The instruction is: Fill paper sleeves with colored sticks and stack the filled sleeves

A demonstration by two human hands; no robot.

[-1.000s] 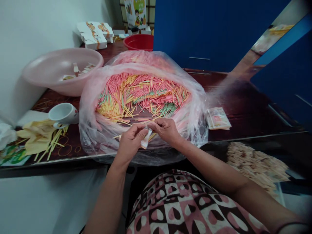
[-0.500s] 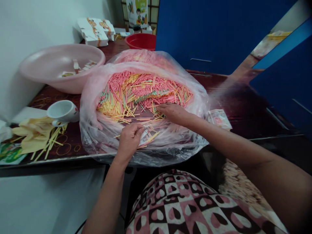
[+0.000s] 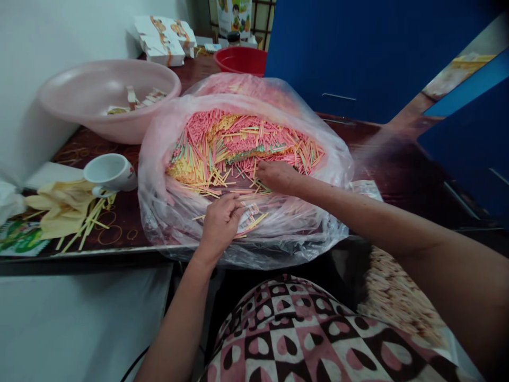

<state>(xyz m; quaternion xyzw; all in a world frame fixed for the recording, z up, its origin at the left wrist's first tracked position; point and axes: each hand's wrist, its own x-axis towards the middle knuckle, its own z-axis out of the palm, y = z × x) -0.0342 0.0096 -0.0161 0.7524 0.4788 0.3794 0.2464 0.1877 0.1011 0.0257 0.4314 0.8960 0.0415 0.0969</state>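
1. The sticks [image 3: 254, 130] in the open bag [image 3: 167, 228] look brittle; a light touch with ends aligned would best suit gathering them.
2. The left grip [image 3: 220, 218]: thumb and fingers pinched on the packet [image 3: 248, 213], which projects rightward from the fingertips; a gentle hold should avoid creasing it.
3. The right grip [image 3: 277, 176]: fingers curled down at the sticks, beyond the packet; whether closed on any, I cannot tell.

Right hand [image 3: 277, 176]: grip hidden. Packet [image 3: 248, 214] print too small. Red basin [image 3: 240, 60] part-hidden by blue panel [image 3: 338, 53].
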